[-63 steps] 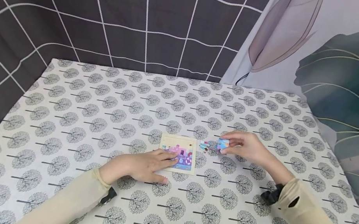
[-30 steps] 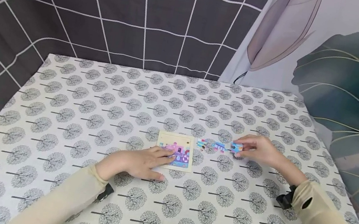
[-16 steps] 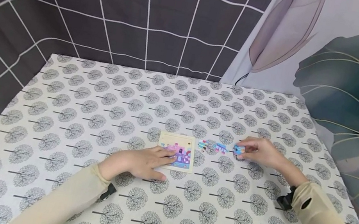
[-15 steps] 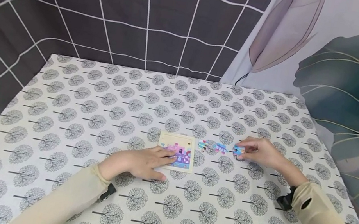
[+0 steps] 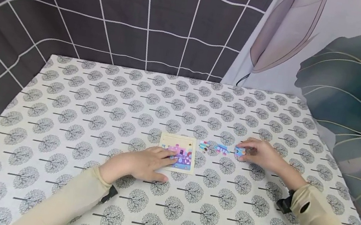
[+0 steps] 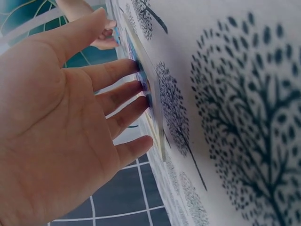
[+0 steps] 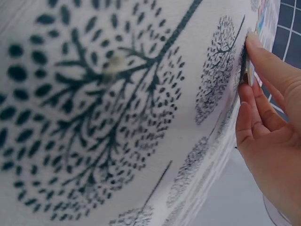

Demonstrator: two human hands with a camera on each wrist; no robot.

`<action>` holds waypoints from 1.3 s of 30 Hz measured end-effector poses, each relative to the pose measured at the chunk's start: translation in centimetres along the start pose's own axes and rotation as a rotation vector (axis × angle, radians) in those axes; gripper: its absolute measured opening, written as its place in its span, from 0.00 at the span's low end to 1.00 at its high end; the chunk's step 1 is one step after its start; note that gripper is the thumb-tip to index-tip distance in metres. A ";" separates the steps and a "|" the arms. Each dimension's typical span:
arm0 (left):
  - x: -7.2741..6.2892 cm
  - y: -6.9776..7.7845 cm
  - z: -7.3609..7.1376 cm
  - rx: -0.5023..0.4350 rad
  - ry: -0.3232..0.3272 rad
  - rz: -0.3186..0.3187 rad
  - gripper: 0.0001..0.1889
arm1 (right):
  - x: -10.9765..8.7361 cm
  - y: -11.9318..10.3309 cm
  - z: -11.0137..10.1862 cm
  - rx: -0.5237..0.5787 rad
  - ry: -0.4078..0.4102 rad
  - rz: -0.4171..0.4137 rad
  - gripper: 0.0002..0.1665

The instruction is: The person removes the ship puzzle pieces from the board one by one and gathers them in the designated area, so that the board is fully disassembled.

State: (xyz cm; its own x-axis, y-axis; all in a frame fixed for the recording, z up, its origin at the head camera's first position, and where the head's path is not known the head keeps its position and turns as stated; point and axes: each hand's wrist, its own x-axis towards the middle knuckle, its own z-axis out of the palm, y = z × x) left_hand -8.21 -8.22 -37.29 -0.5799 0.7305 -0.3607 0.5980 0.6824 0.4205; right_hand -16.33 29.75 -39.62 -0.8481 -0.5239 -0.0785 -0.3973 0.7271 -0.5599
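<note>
A cream jigsaw puzzle board (image 5: 179,140) with a pink and purple castle picture lies on the table; its top part is bare. My left hand (image 5: 148,163) rests on its left side with straight fingers, and the left wrist view shows these fingertips (image 6: 141,101) touching the board's face. To the board's right, my right hand (image 5: 263,155) pinches a blue puzzle piece (image 5: 240,152) at the tablecloth. In the right wrist view, thumb and fingers hold the thin edge of that puzzle piece (image 7: 250,70). A blue and purple puzzle piece (image 5: 222,149) and a multicoloured one (image 5: 203,145) lie between.
A white tablecloth (image 5: 84,176) printed with grey trees covers the table. Behind it hangs a dark curtain with a white grid (image 5: 118,10). A leaf-patterned curtain (image 5: 357,86) hangs at the right.
My right hand has moved right, leaving the blue and purple puzzle piece on the table and holding a blue one beside it. Over the last half second little moves. My left hand stays on the board.
</note>
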 end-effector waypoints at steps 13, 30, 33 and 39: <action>-0.6 1.8 1.0 0.133 0.078 -0.062 0.35 | -0.5 -0.7 0.4 -0.118 0.024 -0.104 0.23; -2.0 2.3 1.9 0.235 0.166 -0.024 0.33 | -1.5 -1.3 0.3 -0.193 -0.008 -0.070 0.25; -2.0 2.3 1.8 0.230 0.162 -0.023 0.33 | -1.8 -1.4 0.0 -0.158 -0.031 -0.045 0.28; -1.9 2.0 1.7 0.214 0.140 -0.033 0.34 | -2.0 -1.4 -0.2 -0.142 0.034 -0.093 0.29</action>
State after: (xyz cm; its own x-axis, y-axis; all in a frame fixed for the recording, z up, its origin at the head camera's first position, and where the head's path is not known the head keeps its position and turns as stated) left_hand -4.95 -8.19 -37.20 -0.6634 0.7066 -0.2463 0.6720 0.7074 0.2192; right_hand -14.14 29.83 -38.50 -0.8161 -0.5779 -0.0025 -0.5176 0.7329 -0.4415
